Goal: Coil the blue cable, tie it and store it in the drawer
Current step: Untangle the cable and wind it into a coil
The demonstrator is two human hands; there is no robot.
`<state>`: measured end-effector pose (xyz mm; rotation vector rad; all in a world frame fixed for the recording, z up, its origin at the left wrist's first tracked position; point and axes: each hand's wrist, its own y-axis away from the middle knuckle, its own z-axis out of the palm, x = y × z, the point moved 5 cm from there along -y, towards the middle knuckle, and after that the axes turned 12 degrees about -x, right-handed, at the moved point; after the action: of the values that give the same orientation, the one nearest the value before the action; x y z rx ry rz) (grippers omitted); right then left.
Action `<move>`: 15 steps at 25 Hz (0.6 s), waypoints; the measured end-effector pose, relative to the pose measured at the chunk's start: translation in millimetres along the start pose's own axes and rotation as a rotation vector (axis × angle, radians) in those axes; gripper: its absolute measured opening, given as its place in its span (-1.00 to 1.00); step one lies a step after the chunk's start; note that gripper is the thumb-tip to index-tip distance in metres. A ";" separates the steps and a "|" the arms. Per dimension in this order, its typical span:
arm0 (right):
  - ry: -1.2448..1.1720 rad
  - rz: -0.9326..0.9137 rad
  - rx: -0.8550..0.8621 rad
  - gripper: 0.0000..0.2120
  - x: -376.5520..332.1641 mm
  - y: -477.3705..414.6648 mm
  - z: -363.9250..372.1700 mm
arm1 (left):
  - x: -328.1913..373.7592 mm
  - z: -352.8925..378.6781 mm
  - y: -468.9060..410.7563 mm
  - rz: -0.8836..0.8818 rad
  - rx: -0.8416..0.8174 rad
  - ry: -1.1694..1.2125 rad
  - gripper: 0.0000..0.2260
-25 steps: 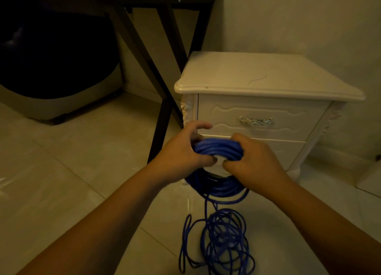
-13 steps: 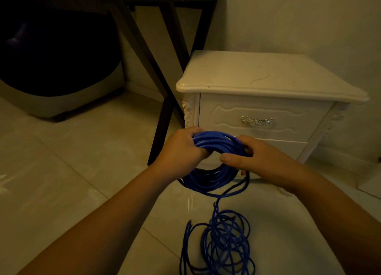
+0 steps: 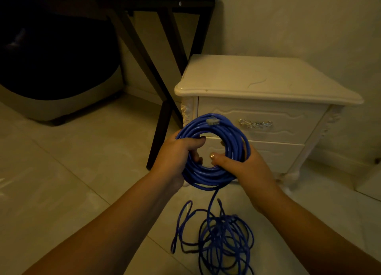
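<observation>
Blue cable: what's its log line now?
coiling | left hand and right hand grip coil | loose cable on floor | drawer closed

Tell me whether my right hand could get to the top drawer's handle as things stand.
Probably not yet: the right hand grips the blue cable coil, though the handle sits unobstructed just beyond it.

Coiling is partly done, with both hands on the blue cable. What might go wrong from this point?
1. The loose cable on the floor lies in overlapping loops, so pulling it up may snag or knot it.
2. The coil is untied, held only by the left hand and right hand. If either grip loosens, the loops could spring apart.
3. The drawers look shut and both hands are full. Freeing one to open a drawer may cost the coil its shape.
</observation>
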<state>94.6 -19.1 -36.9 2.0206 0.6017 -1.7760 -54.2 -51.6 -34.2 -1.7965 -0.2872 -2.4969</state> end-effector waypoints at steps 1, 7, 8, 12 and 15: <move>-0.019 0.039 0.052 -0.68 4.7 -3.7 -0.3 | -4.4 1.7 2.2 0.000 -0.002 0.036 -0.86; 0.271 0.045 0.152 -0.89 -0.2 -7.8 -12.9 | 3.5 5.7 7.5 -0.080 -0.233 -0.245 -0.63; 0.403 0.031 0.145 -0.89 -5.5 -8.3 -13.1 | 9.7 4.0 7.4 -0.063 -0.294 -0.315 -0.53; 0.965 0.002 0.023 -0.86 -20.7 -8.5 -1.1 | 14.6 9.6 6.2 0.012 -0.378 -0.852 -0.36; 1.202 -0.062 -0.042 -0.80 -27.4 -5.1 12.6 | 5.2 18.3 0.4 0.189 -0.258 -1.301 -0.63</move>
<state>78.4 -23.5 -11.4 2.8949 0.9792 -0.3566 -38.7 -48.4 -23.7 -3.0648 0.1896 -0.9369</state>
